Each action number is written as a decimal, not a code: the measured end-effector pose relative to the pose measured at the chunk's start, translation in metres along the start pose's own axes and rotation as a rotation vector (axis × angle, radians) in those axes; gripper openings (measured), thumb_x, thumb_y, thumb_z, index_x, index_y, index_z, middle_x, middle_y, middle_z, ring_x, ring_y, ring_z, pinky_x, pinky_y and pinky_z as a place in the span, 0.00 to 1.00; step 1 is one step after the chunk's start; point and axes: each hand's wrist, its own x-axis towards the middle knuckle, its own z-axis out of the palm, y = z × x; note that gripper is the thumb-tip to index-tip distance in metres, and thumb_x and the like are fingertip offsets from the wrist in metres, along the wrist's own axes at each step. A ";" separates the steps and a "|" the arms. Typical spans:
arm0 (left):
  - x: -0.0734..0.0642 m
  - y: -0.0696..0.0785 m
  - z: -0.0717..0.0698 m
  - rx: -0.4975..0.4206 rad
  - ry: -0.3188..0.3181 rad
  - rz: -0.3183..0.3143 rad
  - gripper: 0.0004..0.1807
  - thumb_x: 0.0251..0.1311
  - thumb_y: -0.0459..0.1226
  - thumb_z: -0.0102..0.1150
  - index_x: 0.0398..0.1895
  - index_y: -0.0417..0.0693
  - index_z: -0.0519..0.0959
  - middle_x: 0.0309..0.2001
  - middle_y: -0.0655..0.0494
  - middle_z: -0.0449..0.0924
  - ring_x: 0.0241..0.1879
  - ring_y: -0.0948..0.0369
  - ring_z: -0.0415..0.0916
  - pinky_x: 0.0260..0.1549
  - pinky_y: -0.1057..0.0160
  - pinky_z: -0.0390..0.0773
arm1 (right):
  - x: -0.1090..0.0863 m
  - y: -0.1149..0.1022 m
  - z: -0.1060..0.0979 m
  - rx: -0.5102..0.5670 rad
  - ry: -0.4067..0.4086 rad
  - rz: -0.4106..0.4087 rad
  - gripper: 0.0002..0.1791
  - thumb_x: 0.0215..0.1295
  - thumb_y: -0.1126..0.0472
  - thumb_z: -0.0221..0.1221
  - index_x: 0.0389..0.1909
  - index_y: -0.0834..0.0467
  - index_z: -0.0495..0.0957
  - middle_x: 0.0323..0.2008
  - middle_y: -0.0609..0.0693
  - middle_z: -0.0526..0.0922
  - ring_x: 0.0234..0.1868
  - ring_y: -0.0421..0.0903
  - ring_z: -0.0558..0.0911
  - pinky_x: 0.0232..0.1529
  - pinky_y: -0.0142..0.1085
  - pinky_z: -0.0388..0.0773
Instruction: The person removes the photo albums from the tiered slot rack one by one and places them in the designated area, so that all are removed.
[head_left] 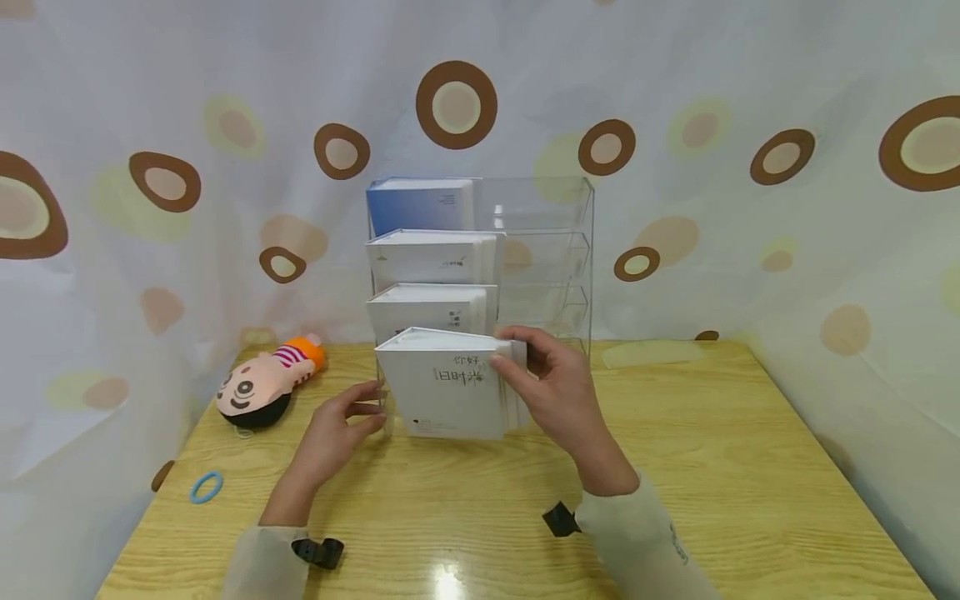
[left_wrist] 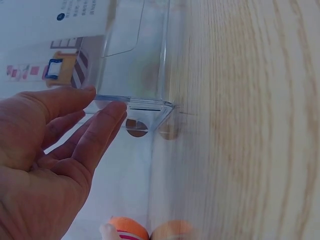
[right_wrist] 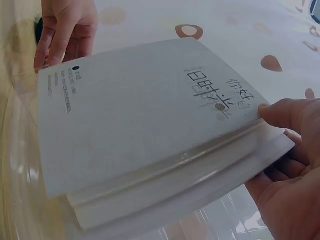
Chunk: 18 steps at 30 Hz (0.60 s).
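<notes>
In the head view, my right hand [head_left: 551,379] pinches the upper right corner of white books [head_left: 450,387] with dark Chinese characters on the front. The thumb lies on the front cover and the fingers are behind. These books lean in the lowest, front tier of a clear tiered rack [head_left: 588,275]. The right wrist view shows the layered edges of the white books [right_wrist: 150,115] beside my right hand [right_wrist: 295,165]. At the lower left of the rack, my left hand [head_left: 337,429] grips its side edge. Up close, thumb and fingertips of my left hand [left_wrist: 65,135] meet at the clear panel's edge [left_wrist: 145,104].
Behind stand more white books [head_left: 427,315], another white set [head_left: 423,258] and a blue book [head_left: 420,208], all left in their tiers. A plush doll [head_left: 262,383] and a blue ring [head_left: 206,487] lie on the wooden table [head_left: 712,467] to the left. A patterned curtain [head_left: 675,67] hangs behind.
</notes>
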 end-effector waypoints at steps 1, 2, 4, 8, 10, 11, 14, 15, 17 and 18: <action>0.001 0.000 0.000 0.000 0.003 0.002 0.29 0.77 0.31 0.68 0.78 0.39 0.77 0.72 0.39 0.84 0.66 0.42 0.86 0.61 0.54 0.91 | 0.001 0.000 0.000 0.004 -0.001 0.014 0.16 0.73 0.71 0.72 0.59 0.66 0.87 0.51 0.66 0.92 0.46 0.35 0.90 0.47 0.26 0.89; 0.001 0.000 -0.001 0.002 0.003 0.003 0.28 0.77 0.31 0.68 0.78 0.39 0.77 0.72 0.39 0.84 0.66 0.42 0.86 0.60 0.55 0.91 | 0.001 -0.001 0.001 0.008 0.000 0.028 0.16 0.73 0.70 0.72 0.59 0.66 0.87 0.52 0.66 0.92 0.47 0.35 0.90 0.47 0.26 0.89; 0.002 0.000 -0.002 0.001 0.000 -0.001 0.28 0.77 0.31 0.68 0.78 0.39 0.77 0.71 0.38 0.84 0.66 0.42 0.86 0.60 0.56 0.91 | 0.001 0.000 0.001 0.014 0.007 0.064 0.15 0.73 0.70 0.72 0.59 0.66 0.87 0.52 0.66 0.92 0.47 0.36 0.90 0.48 0.27 0.89; 0.001 0.001 -0.002 -0.009 -0.003 -0.017 0.28 0.78 0.32 0.67 0.78 0.40 0.77 0.70 0.38 0.85 0.66 0.43 0.86 0.59 0.57 0.91 | -0.002 0.001 -0.001 0.013 0.013 0.107 0.15 0.74 0.69 0.71 0.58 0.66 0.86 0.54 0.66 0.92 0.48 0.42 0.91 0.49 0.29 0.90; 0.000 0.002 -0.002 -0.022 -0.006 -0.023 0.28 0.78 0.31 0.67 0.78 0.40 0.77 0.69 0.38 0.85 0.66 0.43 0.86 0.58 0.57 0.92 | -0.003 0.003 -0.001 0.014 0.006 0.114 0.15 0.74 0.69 0.72 0.58 0.66 0.87 0.54 0.66 0.91 0.48 0.45 0.92 0.49 0.30 0.90; 0.000 0.002 -0.002 -0.028 -0.009 -0.026 0.28 0.78 0.31 0.66 0.78 0.39 0.77 0.70 0.37 0.85 0.66 0.42 0.86 0.58 0.58 0.92 | -0.004 0.003 -0.001 0.016 0.001 0.120 0.14 0.73 0.69 0.72 0.57 0.66 0.87 0.54 0.66 0.91 0.48 0.46 0.92 0.49 0.30 0.91; 0.000 0.002 -0.002 -0.043 -0.012 -0.034 0.28 0.78 0.30 0.66 0.78 0.38 0.76 0.70 0.37 0.84 0.66 0.42 0.86 0.58 0.59 0.92 | -0.007 0.005 0.000 0.018 -0.017 0.136 0.14 0.73 0.69 0.72 0.57 0.66 0.87 0.54 0.66 0.91 0.48 0.46 0.92 0.48 0.31 0.91; 0.000 0.003 -0.002 -0.045 -0.012 -0.035 0.28 0.78 0.30 0.66 0.78 0.38 0.76 0.70 0.36 0.84 0.66 0.42 0.86 0.58 0.59 0.92 | -0.008 0.005 0.001 0.018 -0.021 0.146 0.15 0.73 0.70 0.72 0.57 0.66 0.87 0.54 0.66 0.91 0.47 0.45 0.91 0.48 0.30 0.91; 0.001 0.003 -0.002 -0.045 -0.010 -0.036 0.27 0.78 0.29 0.65 0.78 0.38 0.76 0.70 0.36 0.84 0.66 0.42 0.86 0.58 0.59 0.92 | -0.010 0.007 0.002 0.009 -0.029 0.165 0.15 0.73 0.70 0.72 0.57 0.65 0.87 0.54 0.66 0.91 0.47 0.44 0.91 0.47 0.30 0.91; 0.001 0.003 -0.002 -0.045 -0.009 -0.037 0.27 0.78 0.29 0.65 0.78 0.37 0.76 0.70 0.36 0.84 0.66 0.41 0.86 0.58 0.59 0.92 | -0.011 0.007 0.002 0.006 -0.031 0.175 0.15 0.73 0.70 0.72 0.57 0.65 0.87 0.54 0.66 0.91 0.47 0.44 0.90 0.47 0.29 0.90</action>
